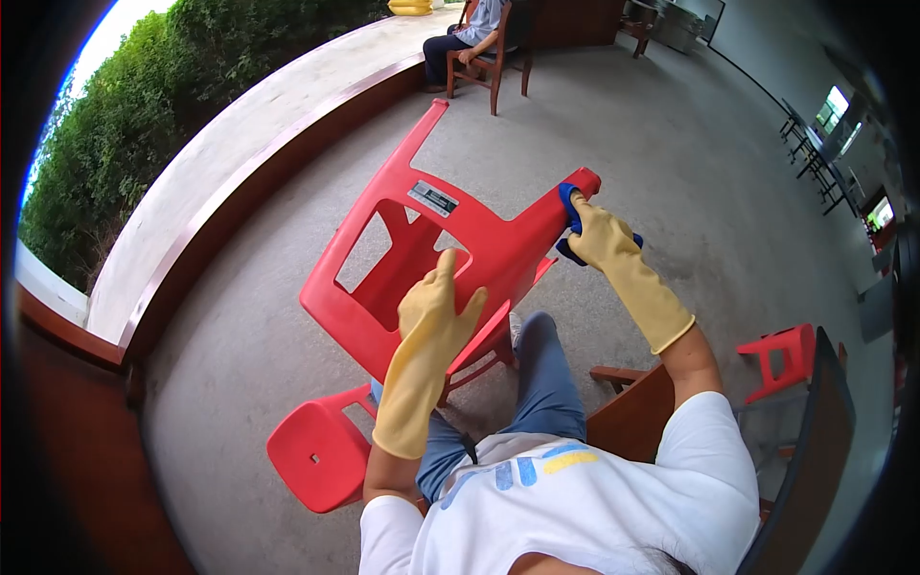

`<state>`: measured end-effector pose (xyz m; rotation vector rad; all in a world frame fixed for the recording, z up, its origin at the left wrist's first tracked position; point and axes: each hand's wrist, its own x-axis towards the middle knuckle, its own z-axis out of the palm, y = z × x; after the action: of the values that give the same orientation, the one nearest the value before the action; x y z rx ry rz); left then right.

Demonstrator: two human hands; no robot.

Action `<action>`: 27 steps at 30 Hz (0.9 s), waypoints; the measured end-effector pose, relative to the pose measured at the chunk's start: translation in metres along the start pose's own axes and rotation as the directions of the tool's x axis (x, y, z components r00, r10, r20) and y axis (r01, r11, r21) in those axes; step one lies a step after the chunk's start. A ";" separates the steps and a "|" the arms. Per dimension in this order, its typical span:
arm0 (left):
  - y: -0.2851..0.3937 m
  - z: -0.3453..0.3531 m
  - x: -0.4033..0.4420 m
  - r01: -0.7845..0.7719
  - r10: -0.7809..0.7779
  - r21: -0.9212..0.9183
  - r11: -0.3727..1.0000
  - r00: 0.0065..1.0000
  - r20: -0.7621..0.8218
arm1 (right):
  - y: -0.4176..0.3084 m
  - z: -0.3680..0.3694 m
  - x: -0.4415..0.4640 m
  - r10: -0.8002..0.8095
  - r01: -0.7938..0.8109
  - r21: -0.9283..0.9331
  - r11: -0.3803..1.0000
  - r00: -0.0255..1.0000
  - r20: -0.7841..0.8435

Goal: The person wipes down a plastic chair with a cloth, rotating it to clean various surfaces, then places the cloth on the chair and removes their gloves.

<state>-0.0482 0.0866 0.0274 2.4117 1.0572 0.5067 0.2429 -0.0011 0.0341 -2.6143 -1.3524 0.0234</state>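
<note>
A red plastic stool [356, 251] is tilted in front of me, legs pointing up and away, with a label on its side panel. My left hand [427, 311], in a yellow rubber glove, is at the stool's side by the opening. Its index finger and thumb stick out apart while the other fingers are curled and partly hidden against the stool. My right hand [602, 236], gloved the same way, grips a blue cloth [572, 213] pressed around a stool leg near its end.
Another red stool [311, 455] stands at lower left, and a smaller red stool [781, 359] at right. Brown wooden furniture [632, 417] is beside my leg. A person [476, 34] sits on a wooden chair [496, 65] at the back. A low ledge [240, 144] runs along the left.
</note>
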 end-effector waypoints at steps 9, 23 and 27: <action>-0.020 0.017 -0.019 0.084 -0.078 0.154 0.985 0.996 -0.042 | -0.056 -0.010 -0.033 -0.403 0.384 0.133 0.914 0.896 0.184; -0.030 0.019 -0.020 -0.031 0.043 0.094 0.995 0.992 -0.122 | -0.127 -0.046 -0.016 -0.434 0.524 -0.136 0.841 0.802 0.411; -0.033 0.023 -0.020 -0.047 0.059 0.103 0.994 0.991 -0.121 | -0.128 -0.043 -0.007 -0.448 0.547 -0.125 0.828 0.778 0.440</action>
<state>-0.0686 0.0858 -0.0128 2.5294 1.0960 0.6431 0.1404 0.0579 0.0990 -2.4131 -2.3051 0.3425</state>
